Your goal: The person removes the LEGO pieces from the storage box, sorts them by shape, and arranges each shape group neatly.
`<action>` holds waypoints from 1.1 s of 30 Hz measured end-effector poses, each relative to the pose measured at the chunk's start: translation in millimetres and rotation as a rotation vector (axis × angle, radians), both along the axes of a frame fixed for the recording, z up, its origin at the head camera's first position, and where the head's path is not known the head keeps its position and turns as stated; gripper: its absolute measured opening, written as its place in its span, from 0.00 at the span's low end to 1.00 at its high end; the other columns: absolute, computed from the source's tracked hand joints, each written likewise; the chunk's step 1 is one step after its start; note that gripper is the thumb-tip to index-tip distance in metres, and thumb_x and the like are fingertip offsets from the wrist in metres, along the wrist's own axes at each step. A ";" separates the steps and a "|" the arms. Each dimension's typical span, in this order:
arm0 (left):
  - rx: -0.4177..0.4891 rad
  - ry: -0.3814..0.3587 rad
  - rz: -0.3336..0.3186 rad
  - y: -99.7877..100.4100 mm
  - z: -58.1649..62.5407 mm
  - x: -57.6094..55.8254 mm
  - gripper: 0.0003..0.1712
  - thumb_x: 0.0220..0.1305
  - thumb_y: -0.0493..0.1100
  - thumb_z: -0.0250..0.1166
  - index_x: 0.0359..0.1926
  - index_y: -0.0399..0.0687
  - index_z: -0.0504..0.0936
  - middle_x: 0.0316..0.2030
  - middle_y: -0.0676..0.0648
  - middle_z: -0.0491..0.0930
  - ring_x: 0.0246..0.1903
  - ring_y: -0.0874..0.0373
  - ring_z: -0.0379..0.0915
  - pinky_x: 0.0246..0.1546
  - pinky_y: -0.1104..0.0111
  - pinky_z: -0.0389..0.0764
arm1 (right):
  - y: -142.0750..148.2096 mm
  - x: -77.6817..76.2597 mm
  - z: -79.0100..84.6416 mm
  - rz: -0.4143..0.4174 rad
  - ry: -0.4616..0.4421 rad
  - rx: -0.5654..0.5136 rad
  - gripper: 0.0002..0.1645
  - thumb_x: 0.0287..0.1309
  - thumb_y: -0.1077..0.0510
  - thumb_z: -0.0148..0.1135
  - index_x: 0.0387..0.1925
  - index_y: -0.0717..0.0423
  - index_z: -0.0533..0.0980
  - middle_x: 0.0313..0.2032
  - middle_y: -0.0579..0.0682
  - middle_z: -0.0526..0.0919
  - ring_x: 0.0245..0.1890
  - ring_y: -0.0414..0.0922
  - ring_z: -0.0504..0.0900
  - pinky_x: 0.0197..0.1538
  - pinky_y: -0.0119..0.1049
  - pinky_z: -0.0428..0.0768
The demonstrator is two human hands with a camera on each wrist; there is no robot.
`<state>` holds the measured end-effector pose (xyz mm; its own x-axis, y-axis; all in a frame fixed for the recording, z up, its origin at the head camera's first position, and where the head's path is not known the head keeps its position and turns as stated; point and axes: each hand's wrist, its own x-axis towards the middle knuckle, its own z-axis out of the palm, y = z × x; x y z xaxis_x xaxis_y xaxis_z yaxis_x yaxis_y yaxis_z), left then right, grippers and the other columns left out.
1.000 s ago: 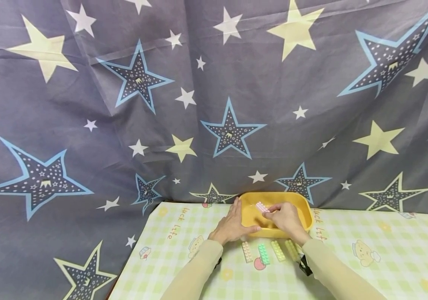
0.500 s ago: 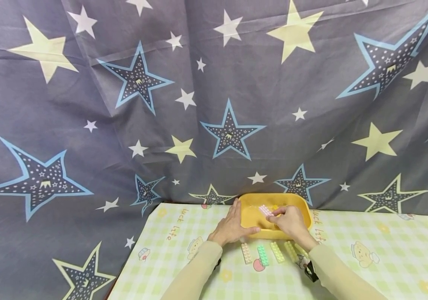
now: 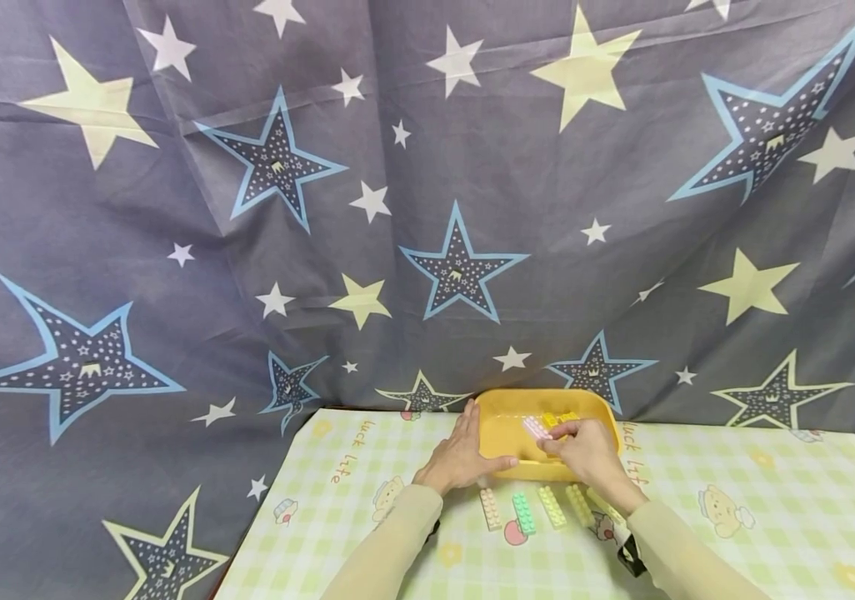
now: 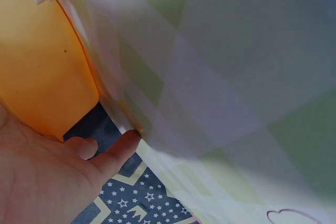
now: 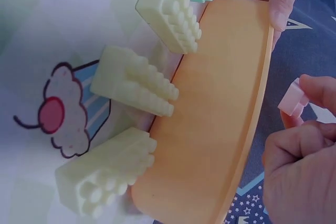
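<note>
My right hand (image 3: 587, 454) pinches a pink building block (image 3: 536, 428) between thumb and fingertips, tilted over the yellow plastic bin (image 3: 540, 472). In the right wrist view the pink block (image 5: 292, 99) shows beyond the bin's rim. Bright yellow blocks (image 3: 550, 420) lie in the bin, partly hidden by that hand. My left hand (image 3: 463, 457) rests at the bin's left end, straight fingers along the outside and thumb over the near rim. In the left wrist view, fingers (image 4: 118, 153) of this hand extend beside the bin wall.
Before the bin stands a row of blocks: a peach one (image 3: 491, 508), a green one (image 3: 523, 513) and several pale yellow ones (image 3: 552, 507). A checked cloth (image 3: 367, 550) covers the table. A starry curtain (image 3: 427, 167) hangs close behind the bin.
The right hand has moved slightly right and nearer with the pink block. More of the yellow blocks in the bin now shows. The left hand stays on the bin.
</note>
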<state>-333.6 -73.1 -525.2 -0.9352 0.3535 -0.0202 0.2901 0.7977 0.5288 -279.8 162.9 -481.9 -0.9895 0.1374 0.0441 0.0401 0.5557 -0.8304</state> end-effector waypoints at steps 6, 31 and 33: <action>-0.003 -0.006 -0.001 1.0 0.8 0.5 0.76 0.63 0.79 0.69 0.89 0.41 0.40 0.91 0.43 0.35 0.89 0.42 0.43 0.81 0.38 0.66 | 6.2 5.3 -0.4 0.002 0.013 0.001 0.13 0.60 0.54 0.80 0.38 0.60 0.90 0.39 0.55 0.92 0.36 0.46 0.81 0.37 0.35 0.77; 0.019 -0.017 -0.016 -1.0 0.1 0.8 0.76 0.63 0.78 0.70 0.90 0.42 0.39 0.91 0.43 0.34 0.89 0.41 0.42 0.82 0.38 0.65 | 40.7 34.3 3.4 -0.049 -0.023 0.044 0.18 0.59 0.50 0.80 0.41 0.62 0.90 0.41 0.58 0.92 0.38 0.49 0.81 0.36 0.36 0.76; 0.006 -0.025 -0.015 -0.6 0.5 0.1 0.76 0.64 0.78 0.69 0.90 0.43 0.37 0.91 0.45 0.32 0.90 0.42 0.40 0.83 0.38 0.63 | 45.6 36.9 3.2 -0.059 -0.027 0.043 0.18 0.59 0.50 0.80 0.41 0.62 0.90 0.40 0.57 0.92 0.37 0.48 0.81 0.36 0.35 0.76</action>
